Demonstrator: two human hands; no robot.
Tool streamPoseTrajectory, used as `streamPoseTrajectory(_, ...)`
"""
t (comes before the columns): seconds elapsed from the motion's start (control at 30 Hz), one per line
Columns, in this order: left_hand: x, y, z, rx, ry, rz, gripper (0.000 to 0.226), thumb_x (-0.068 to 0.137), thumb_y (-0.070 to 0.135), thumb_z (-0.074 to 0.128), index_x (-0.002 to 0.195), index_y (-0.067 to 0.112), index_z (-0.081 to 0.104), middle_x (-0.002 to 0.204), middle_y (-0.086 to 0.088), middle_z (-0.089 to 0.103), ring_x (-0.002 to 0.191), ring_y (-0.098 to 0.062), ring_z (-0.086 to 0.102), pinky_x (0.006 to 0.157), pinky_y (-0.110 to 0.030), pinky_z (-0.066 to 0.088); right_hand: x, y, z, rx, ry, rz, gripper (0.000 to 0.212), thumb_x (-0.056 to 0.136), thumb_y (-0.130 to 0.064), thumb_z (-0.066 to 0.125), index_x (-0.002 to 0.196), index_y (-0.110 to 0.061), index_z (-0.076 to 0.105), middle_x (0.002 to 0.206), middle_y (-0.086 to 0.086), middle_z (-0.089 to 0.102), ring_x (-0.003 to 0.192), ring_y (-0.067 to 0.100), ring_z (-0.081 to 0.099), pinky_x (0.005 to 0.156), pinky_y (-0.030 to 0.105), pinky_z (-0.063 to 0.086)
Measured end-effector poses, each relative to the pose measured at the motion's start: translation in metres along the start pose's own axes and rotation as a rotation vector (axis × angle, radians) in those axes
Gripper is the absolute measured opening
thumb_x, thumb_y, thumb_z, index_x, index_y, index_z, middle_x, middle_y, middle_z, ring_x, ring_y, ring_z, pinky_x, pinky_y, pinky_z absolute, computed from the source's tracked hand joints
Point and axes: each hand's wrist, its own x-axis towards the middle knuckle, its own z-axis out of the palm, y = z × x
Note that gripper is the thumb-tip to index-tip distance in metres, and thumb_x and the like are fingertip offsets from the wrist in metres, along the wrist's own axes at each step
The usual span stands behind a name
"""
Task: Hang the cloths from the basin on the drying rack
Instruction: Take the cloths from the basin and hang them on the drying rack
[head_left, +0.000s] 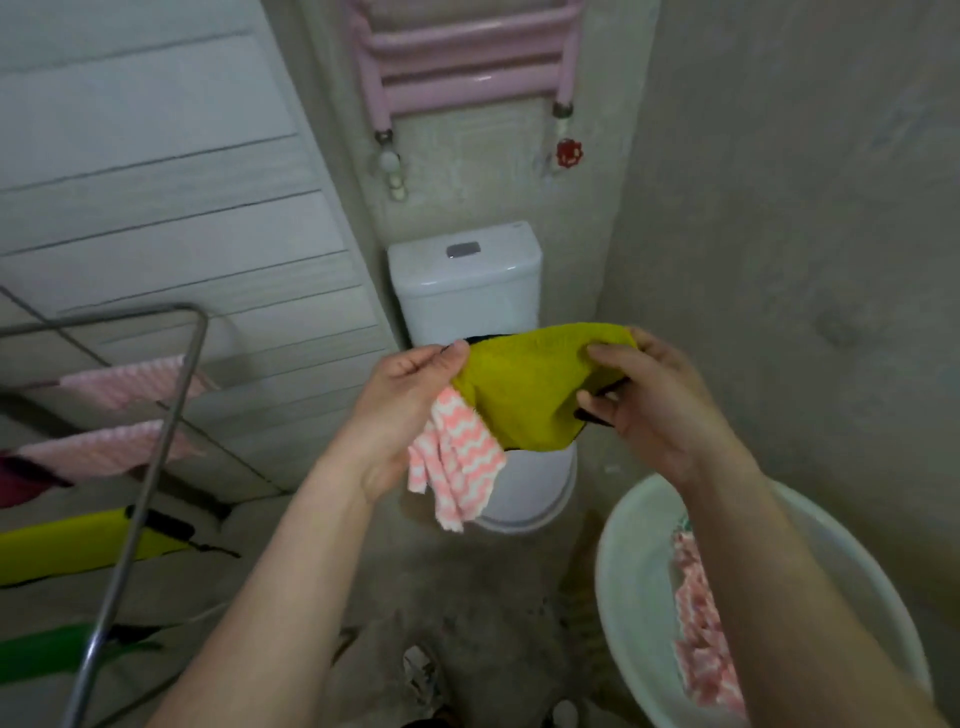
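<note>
Midway, the left hand (405, 410) and right hand (665, 415) pinch a yellow cloth (524, 400) spread between them, the left fingers (447, 358) also gripping a pink cloth (457, 467); next it likely needs draping over the rack (179, 395).

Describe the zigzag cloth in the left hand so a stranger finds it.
Start at the white toilet; before it the left hand and right hand stretch a yellow-green cloth. From the left hand's grip a pink-and-white zigzag cloth dangles too. Similar pink cloths lie in the basin and on the rack; only this one is held.
</note>
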Motion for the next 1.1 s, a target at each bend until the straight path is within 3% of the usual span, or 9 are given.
streamPoseTrajectory(0.23,0.007,0.012,-0.089,-0.076,0.115,-0.122,0.007,0.086,0.008,0.063,0.084,0.013,0.069,0.068,-0.004,0.067,0.068,-0.019,0.061,0.075,-0.033,0.050,0.036,0.007,0.107,-0.025,0.088,-0.080,0.009,0.087,-0.015,0.056,0.080,-0.012,0.052,0.071,0.009,0.056,0.073,0.021,0.058,0.066,0.036,0.050)
streamPoseTrajectory(0.3,0.005,0.019,-0.118,-0.097,0.082,-0.124,0.021,0.085,-0.004,0.058,0.097,0.011,0.066,0.073,-0.008,0.066,0.068,-0.021,0.060,0.070,-0.030,0.051,0.045,0.012,0.135,-0.258,0.037,-0.038,0.021,0.085,-0.036,0.062,0.094,-0.018,0.058,0.093,0.012,0.061,0.094,0.026,0.061,0.085,0.041,0.051)
streamPoseTrajectory(0.37,0.002,0.026,-0.147,-0.116,0.037,-0.124,0.031,0.083,-0.009,0.057,0.104,0.012,0.064,0.082,-0.012,0.067,0.070,-0.020,0.062,0.067,-0.028,0.053,0.050,0.022,0.164,-0.578,-0.146,-0.068,0.020,0.085,-0.047,0.062,0.102,-0.036,0.060,0.105,-0.006,0.061,0.103,0.013,0.057,0.090,0.033,0.047)
streamPoseTrajectory(0.47,0.004,0.036,-0.176,0.022,0.048,-0.029,0.026,0.081,-0.006,0.063,0.099,0.012,0.068,0.084,-0.012,0.069,0.072,-0.017,0.064,0.069,-0.028,0.052,0.056,0.037,0.205,-0.859,-0.532,-0.118,0.036,0.078,-0.041,0.073,0.112,-0.041,0.062,0.100,-0.009,0.065,0.094,0.003,0.059,0.084,0.020,0.046)
streamPoseTrajectory(0.57,0.010,0.045,-0.202,0.112,0.150,0.057,0.013,0.083,0.001,0.066,0.089,0.012,0.070,0.079,-0.006,0.072,0.071,-0.014,0.065,0.069,-0.027,0.054,0.068,0.060,0.247,-0.984,-0.697,-0.157,0.033,0.075,-0.032,0.079,0.106,-0.030,0.070,0.093,-0.013,0.072,0.088,-0.001,0.066,0.085,0.021,0.050)
streamPoseTrajectory(0.73,0.013,0.061,-0.251,0.414,0.271,0.212,0.009,0.083,0.016,0.071,0.074,0.019,0.070,0.060,0.001,0.061,0.055,-0.010,0.051,0.053,-0.023,0.041,0.089,0.078,0.296,-1.000,-0.749,-0.138,0.010,0.073,-0.025,0.081,0.081,-0.023,0.075,0.071,-0.007,0.072,0.064,0.013,0.066,0.063,0.028,0.050)
streamPoseTrajectory(0.83,0.014,0.070,-0.286,0.428,0.371,0.264,0.017,0.085,0.018,0.069,0.069,0.012,0.065,0.050,0.006,0.050,0.044,-0.005,0.040,0.046,-0.018,0.031,0.103,0.079,0.323,-0.963,-0.822,-0.132,0.018,0.076,-0.024,0.079,0.063,-0.021,0.067,0.060,-0.005,0.061,0.056,0.008,0.054,0.057,0.021,0.042)
streamPoseTrajectory(0.93,0.014,0.079,-0.319,0.414,0.383,0.229,0.022,0.089,0.023,0.064,0.079,0.003,0.067,0.064,-0.009,0.053,0.058,-0.016,0.044,0.056,-0.026,0.034,0.117,0.079,0.355,-0.941,-0.866,-0.121,0.016,0.083,-0.025,0.073,0.073,-0.013,0.071,0.063,0.003,0.067,0.058,0.010,0.061,0.059,0.019,0.047)
streamPoseTrajectory(1.1,0.020,0.080,-0.362,0.391,0.237,0.095,0.020,0.086,0.029,0.068,0.095,0.012,0.070,0.082,-0.010,0.068,0.071,-0.021,0.063,0.069,-0.033,0.048,0.152,0.083,0.385,-1.101,-0.793,-0.323,0.015,0.090,-0.027,0.064,0.079,-0.021,0.072,0.066,-0.008,0.067,0.062,0.005,0.061,0.065,0.026,0.049)
